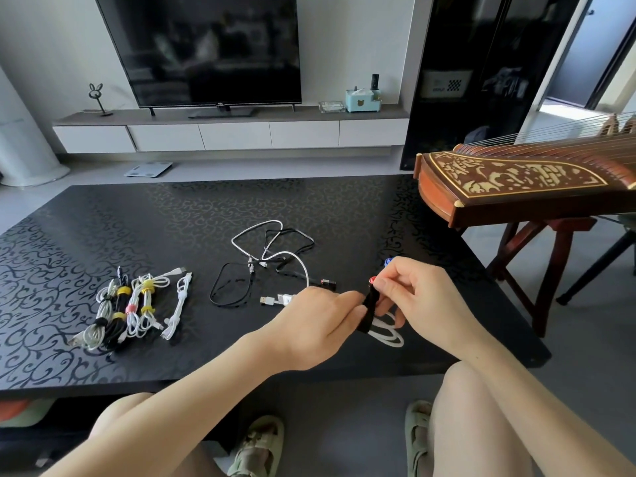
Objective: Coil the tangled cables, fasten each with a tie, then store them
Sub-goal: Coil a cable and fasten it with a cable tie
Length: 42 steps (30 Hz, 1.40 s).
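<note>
The left grip (318, 321) pinches the lower part of a black tie (370, 306); the right grip (418, 294) pinches its upper end, fingers curled; the tie runs across a coiled white cable (390, 333) held between both grips at the near right part of the dark patterned surface (103, 235); a loose tangle of cables (275, 253) lies at mid-surface; tied bundles (130, 311) lie side by side on the left, well apart from the grips.

The left hand (320, 321) and right hand (413, 290) hide much of the white coil (389, 333) and where the black tie (369, 309) ends. A small blue thing (389, 260) behind them is unidentifiable.
</note>
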Available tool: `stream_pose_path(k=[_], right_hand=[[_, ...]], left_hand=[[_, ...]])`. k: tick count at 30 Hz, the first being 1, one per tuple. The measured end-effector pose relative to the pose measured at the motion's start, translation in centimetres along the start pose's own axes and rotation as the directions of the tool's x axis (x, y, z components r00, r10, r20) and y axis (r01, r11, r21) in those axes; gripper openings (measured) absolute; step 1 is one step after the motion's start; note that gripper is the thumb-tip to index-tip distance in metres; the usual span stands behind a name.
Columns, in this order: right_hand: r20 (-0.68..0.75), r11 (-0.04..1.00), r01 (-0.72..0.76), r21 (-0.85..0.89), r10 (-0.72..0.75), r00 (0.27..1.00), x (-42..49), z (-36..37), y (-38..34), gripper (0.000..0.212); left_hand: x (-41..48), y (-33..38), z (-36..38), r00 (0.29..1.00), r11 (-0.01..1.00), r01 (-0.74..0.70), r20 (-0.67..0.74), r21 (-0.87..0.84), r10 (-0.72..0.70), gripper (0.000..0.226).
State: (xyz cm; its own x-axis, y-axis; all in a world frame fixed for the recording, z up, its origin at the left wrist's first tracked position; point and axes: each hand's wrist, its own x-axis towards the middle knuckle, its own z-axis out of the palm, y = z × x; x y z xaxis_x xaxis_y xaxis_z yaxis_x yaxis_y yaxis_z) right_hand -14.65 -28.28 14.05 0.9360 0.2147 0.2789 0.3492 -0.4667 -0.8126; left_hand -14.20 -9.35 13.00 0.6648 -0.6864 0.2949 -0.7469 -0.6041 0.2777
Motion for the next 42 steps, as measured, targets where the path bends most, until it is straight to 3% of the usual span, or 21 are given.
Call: stream_pose_path(k=[4, 8, 11, 15, 18, 21, 23, 25, 27, 29, 31, 34, 37, 40, 41, 42], right_hand=[[-0.002, 0.996, 0.028, -0.084, -0.028, 1.000, 0.2, -0.7, -0.4, 0.014], [-0.063, 0.964, 0.061, -0.258, -0.080, 0.995, 0.8, -1.6, -1.0, 0.013], [-0.040, 0.866, 0.251, -0.433, -0.296, 0.954, 1.4, -1.4, -2.5, 0.014], [-0.019, 0.672, 0.460, -0.580, -0.575, 0.818, 0.6, -0.4, -4.1, 0.004], [-0.117, 0.702, 0.469, -0.536, -0.612, 0.782, -1.5, 0.3, -3.2, 0.011], [-0.270, 0.906, 0.342, -0.250, -0.404, 0.874, -3.3, 1.0, -2.2, 0.017], [-0.261, 0.981, 0.192, 0.003, -0.185, 0.948, -3.7, 1.0, -1.9, 0.014], [-0.157, 0.967, -0.059, 0.246, 0.100, 0.983, -3.5, 0.6, -2.0, 0.016], [-0.026, 0.835, -0.306, 0.458, 0.357, 0.934, -2.8, 0.3, -2.1, 0.019], [0.108, 0.688, -0.446, 0.572, 0.476, 0.873, -1.8, -0.1, -2.3, 0.018], [0.236, 0.575, -0.533, 0.620, 0.511, 0.826, -0.9, -0.4, -2.8, 0.018], [0.401, 0.450, -0.657, 0.605, 0.540, 0.740, 0.0, -0.3, -3.0, 0.015], [0.425, 0.457, -0.697, 0.553, 0.565, 0.707, 0.3, 0.1, -2.6, 0.016], [0.341, 0.540, -0.676, 0.502, 0.595, 0.728, 0.5, 0.4, -2.3, 0.018], [0.316, 0.554, -0.663, 0.503, 0.597, 0.738, 0.5, 0.4, -2.3, 0.019], [0.299, 0.570, -0.647, 0.506, 0.588, 0.752, 0.5, 0.4, -2.3, 0.021]], left_hand=[[-0.4, -0.2, -0.5, 0.994, 0.999, -0.043, 0.096, -0.023, 0.045, 0.035], [-0.9, -0.2, 0.4, 0.980, 0.989, 0.001, 0.199, 0.146, -0.030, 0.029], [-0.1, 0.1, 0.6, 0.957, 0.950, -0.019, 0.280, 0.310, -0.072, 0.020], [1.9, -0.6, -0.2, 0.945, 0.925, 0.180, 0.203, 0.335, -0.257, 0.024], [2.2, -0.6, -0.7, 0.924, 0.918, 0.360, 0.074, 0.168, -0.376, 0.025], [2.7, -0.2, -1.0, 0.864, 0.844, 0.504, 0.119, -0.186, -0.489, 0.025], [2.9, 0.2, -1.2, 0.804, 0.636, 0.585, 0.255, -0.503, -0.537, 0.027], [2.7, 0.3, -1.0, 0.773, 0.472, 0.596, 0.306, -0.649, -0.555, 0.028], [2.5, 0.3, -0.7, 0.784, 0.544, 0.580, 0.233, -0.607, -0.575, 0.027], [2.2, 0.3, -0.2, 0.820, 0.726, 0.545, 0.084, -0.420, -0.567, 0.026], [1.8, 0.4, 0.2, 0.865, 0.855, 0.475, -0.069, -0.209, -0.497, 0.025], [1.0, 0.6, 0.4, 0.910, 0.928, 0.373, -0.184, -0.026, -0.371, 0.020], [0.6, 0.4, 0.6, 0.935, 0.948, 0.315, -0.188, 0.054, -0.300, 0.018], [0.8, 0.7, 0.8, 0.931, 0.938, 0.345, -0.117, -0.028, -0.345, 0.020], [0.9, 0.8, 0.8, 0.907, 0.894, 0.406, -0.040, -0.187, -0.420, 0.020], [1.2, 0.8, 0.7, 0.871, 0.777, 0.473, 0.087, -0.415, -0.484, 0.020]])
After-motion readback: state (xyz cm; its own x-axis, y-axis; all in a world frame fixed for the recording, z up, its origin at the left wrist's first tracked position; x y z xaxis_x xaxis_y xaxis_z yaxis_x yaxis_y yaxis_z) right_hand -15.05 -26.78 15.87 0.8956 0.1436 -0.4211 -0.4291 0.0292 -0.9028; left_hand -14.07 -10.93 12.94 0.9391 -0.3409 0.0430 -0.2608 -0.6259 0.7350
